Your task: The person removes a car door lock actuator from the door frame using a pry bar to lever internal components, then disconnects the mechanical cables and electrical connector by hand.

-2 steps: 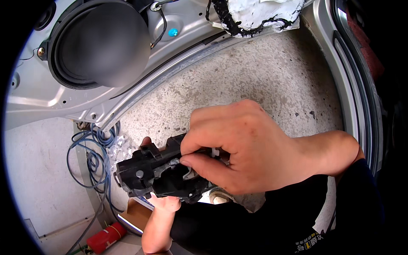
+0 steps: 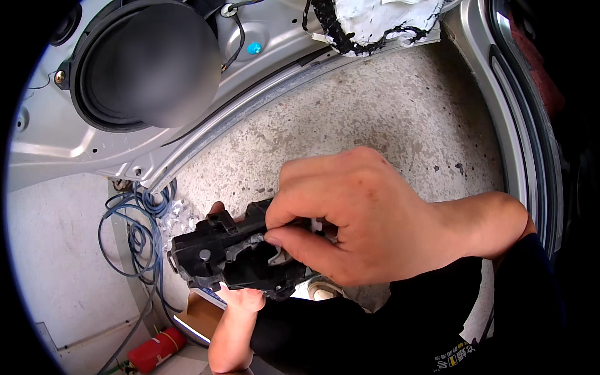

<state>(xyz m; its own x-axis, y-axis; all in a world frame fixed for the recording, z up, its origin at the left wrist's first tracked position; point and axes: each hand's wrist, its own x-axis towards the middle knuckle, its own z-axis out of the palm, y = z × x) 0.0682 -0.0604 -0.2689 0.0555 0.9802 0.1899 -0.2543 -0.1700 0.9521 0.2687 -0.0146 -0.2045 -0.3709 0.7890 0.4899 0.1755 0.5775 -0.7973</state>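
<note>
Black plastic assembly [image 2: 215, 240], held over speckled floor [image 2: 350, 112] nr car door [image 2: 53, 140]: L hand [image 2: 247, 298] clasps underside; R hand's [image 2: 356, 219] thumb & index nearly meet at opening, grip unclear. Best approx.: brace firmly w/ L, work R fingertips gently.

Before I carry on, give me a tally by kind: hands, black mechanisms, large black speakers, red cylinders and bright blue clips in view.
Hands: 2 (left hand, right hand)
Black mechanism: 1
Large black speaker: 1
Red cylinder: 1
Bright blue clip: 1
Total: 6
</note>
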